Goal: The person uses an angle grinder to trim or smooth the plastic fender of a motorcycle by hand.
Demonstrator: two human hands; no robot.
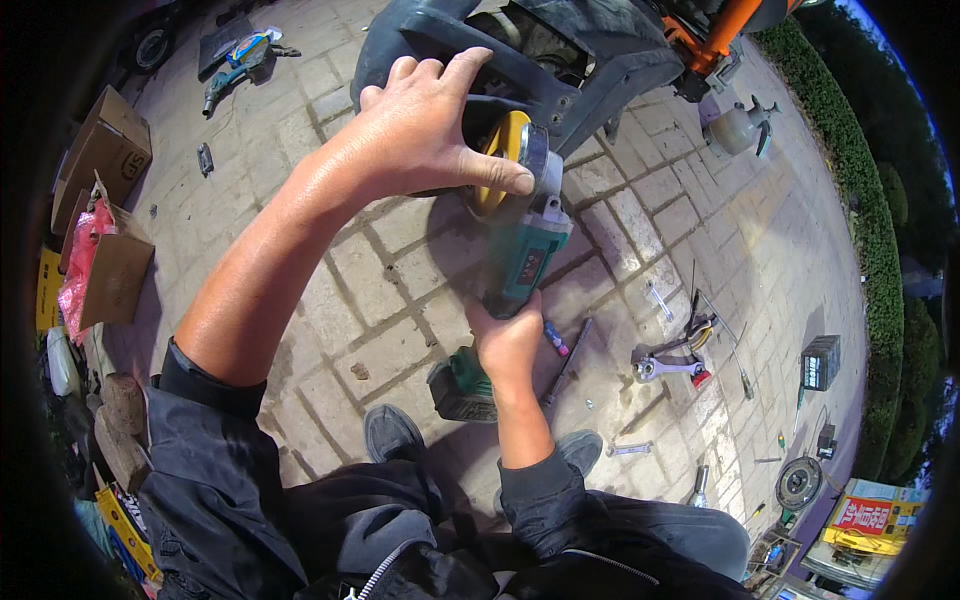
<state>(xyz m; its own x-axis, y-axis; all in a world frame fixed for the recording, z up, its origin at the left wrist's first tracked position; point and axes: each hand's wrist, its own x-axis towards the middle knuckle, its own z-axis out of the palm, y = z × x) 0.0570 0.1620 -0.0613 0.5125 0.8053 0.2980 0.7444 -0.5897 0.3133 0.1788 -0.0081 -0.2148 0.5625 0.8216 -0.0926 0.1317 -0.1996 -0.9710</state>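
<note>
Head view: a teal cordless grinder (pixel 525 262) is held over grey paving (pixel 390 270), in front of a dark grey machine housing (pixel 560 60). The right hand (pixel 508 345) is closed around the grinder's body from below, just above the battery (pixel 462 385) at its lower end. The left hand (pixel 425 130) is laid over the grinder's head, the fingers curled across the top and the thumb pressed along the edge of the yellow disc (pixel 500 160); how firmly the disc is gripped cannot be told. The disc is set close against the lower edge of the housing, though contact cannot be made out.

On the paving to the right of the right hand, a dark rod (pixel 568 360) and a small pink-tipped item (pixel 556 340) are seen, and further right a wrench (pixel 665 368) and pliers (pixel 690 335) lie close together. A small crate (pixel 820 362) is placed well apart to the right. A second power tool (pixel 240 62) lies at the upper left. Cardboard boxes (pixel 105 150) are stacked at the left edge. Two dark shoes (pixel 392 432) are seen below the grinder.
</note>
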